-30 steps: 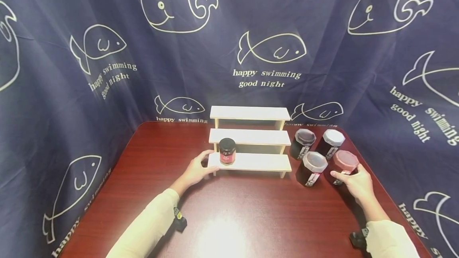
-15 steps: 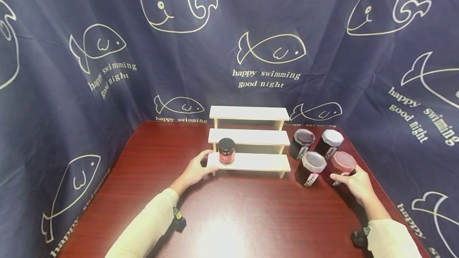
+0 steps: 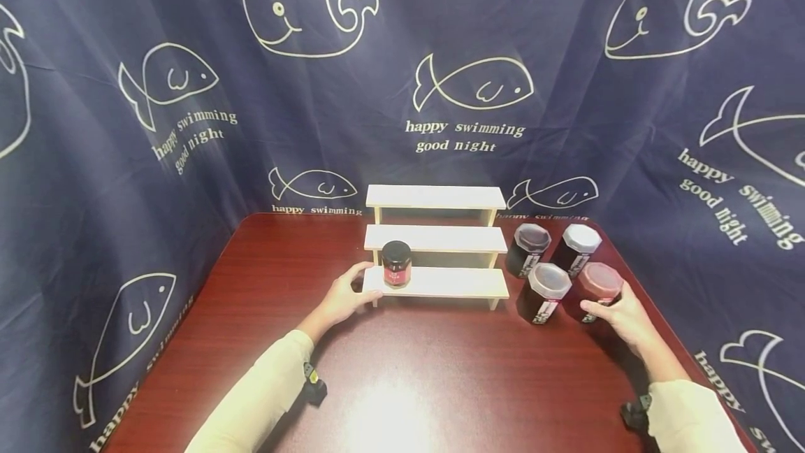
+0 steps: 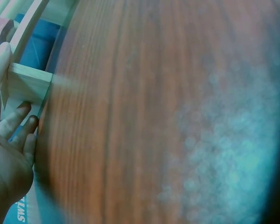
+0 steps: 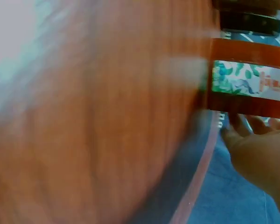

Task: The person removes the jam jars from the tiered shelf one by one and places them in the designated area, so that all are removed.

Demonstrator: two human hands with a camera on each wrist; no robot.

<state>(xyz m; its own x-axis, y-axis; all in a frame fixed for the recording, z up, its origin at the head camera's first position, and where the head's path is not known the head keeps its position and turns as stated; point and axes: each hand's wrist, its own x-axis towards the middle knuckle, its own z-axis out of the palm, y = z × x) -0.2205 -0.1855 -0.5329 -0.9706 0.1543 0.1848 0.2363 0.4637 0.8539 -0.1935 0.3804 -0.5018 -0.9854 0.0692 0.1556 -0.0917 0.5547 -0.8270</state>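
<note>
My left hand (image 3: 342, 299) holds the left end of the bottom tier of a pale wooden three-step display shelf (image 3: 453, 282). In the left wrist view, its thumb lies along the board and the other fingers bend by the board's end (image 4: 30, 79). A small jar (image 3: 397, 264) with a black lid and red label stands on that tier, close to the hand. At the right, my right hand (image 3: 629, 320) grips a large jar with a reddish lid (image 3: 601, 281). The right wrist view shows this jar's leafy label (image 5: 238, 77), with fingers bent behind its side.
Three more large dark jars stand beside the gripped one: a clear-lidded jar (image 3: 544, 293), a dark-lidded jar (image 3: 529, 250) and a white-lidded jar (image 3: 577, 250). A navy curtain (image 3: 352, 103) hangs round the back and sides of the reddish-brown table (image 3: 440, 369).
The reddish-lidded jar has shifted very slightly left with my right hand. My left hand, the shelf and the small jar keep their places.
</note>
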